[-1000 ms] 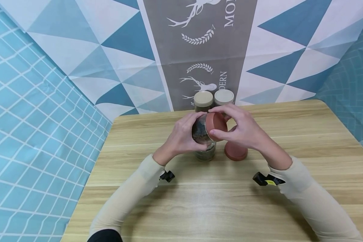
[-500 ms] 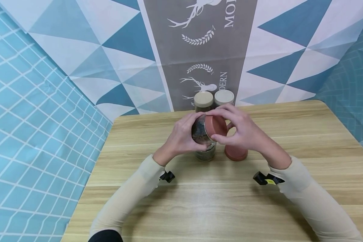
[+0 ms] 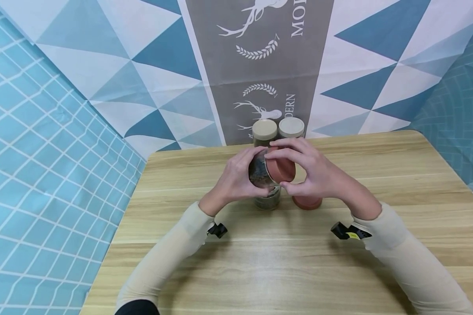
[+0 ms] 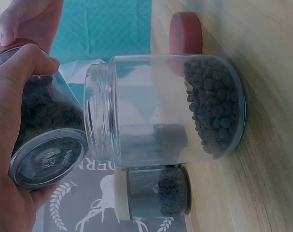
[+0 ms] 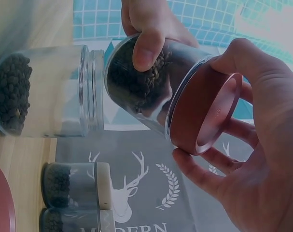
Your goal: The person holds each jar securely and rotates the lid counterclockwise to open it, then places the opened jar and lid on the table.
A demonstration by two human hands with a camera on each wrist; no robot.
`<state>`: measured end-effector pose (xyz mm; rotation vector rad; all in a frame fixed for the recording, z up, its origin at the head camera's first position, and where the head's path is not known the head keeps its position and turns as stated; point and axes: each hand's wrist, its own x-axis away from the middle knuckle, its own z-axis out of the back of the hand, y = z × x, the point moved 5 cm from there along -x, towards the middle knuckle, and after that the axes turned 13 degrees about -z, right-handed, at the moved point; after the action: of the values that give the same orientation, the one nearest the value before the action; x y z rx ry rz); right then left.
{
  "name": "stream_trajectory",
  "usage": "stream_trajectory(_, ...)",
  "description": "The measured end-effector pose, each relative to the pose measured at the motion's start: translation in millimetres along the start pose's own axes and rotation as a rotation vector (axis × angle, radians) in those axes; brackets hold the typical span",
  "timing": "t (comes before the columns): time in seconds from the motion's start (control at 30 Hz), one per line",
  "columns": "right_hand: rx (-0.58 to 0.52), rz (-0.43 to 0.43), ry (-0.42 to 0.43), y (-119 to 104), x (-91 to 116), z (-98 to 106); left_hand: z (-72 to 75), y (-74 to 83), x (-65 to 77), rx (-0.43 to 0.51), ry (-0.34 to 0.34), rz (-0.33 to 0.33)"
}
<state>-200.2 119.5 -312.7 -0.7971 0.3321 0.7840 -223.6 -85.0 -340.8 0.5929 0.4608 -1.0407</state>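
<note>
My left hand (image 3: 238,175) grips a glass jar (image 3: 259,169) of dark beans or pebbles, held tilted above the table. On its mouth sits a red-brown lid (image 5: 197,108), which my right hand (image 3: 313,168) pinches around the rim with thumb and fingers. Below the held jar stands a lidless glass jar (image 4: 151,111), with a layer of dark round pieces (image 4: 214,101) at its bottom. Another red-brown lid (image 3: 307,202) lies on the table to the right of that jar, partly hidden by my right hand in the head view.
Two lidded jars stand at the table's back edge, one with a beige lid (image 3: 264,129) and one with a white lid (image 3: 291,127). Dark pieces fill their lower parts. A patterned cloth (image 3: 276,65) hangs behind the wooden table (image 3: 260,262).
My right hand's fingers have shifted around the lid, the thumb now lower at its near edge. The held jar stays nearly in place, its lid turned slightly more downward.
</note>
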Motion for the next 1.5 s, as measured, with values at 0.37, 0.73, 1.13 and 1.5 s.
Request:
stream_trajectory(0.37,-0.031,-0.091,-0.001,6,1,12,1.7,-0.8,0.2,-0.001,0.006,-0.002)
stream_trajectory(0.73,-0.104,-0.285,0.002,10,6,15,2.6,-1.5,-0.7,-0.005,0.009,-0.004)
stream_trajectory(1.13,-0.135,-0.436,-0.014,11,4,9,0.1,-1.7,-1.3,0.000,-0.001,-0.020)
stream_trajectory(1.5,-0.087,-0.375,-0.003,4,-1,0,-2.2,-0.6,-1.1,0.004,-0.012,-0.011)
